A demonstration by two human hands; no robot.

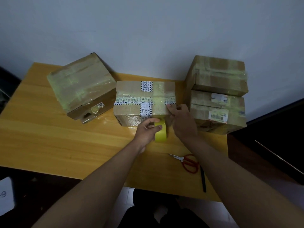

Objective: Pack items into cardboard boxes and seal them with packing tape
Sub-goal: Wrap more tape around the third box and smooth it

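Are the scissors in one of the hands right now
No, the red-handled scissors lie on the table while the left hand grips the tape roll and the right hand touches the middle box.

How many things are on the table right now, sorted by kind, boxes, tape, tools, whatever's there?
Cardboard boxes: 4, left box, middle box, and two stacked on the right, upper box on lower box
Tape rolls: 1, yellow tape roll, held by the left hand
Scissors: 1, red-handled scissors
Pens: 1, black pen
Total: 7
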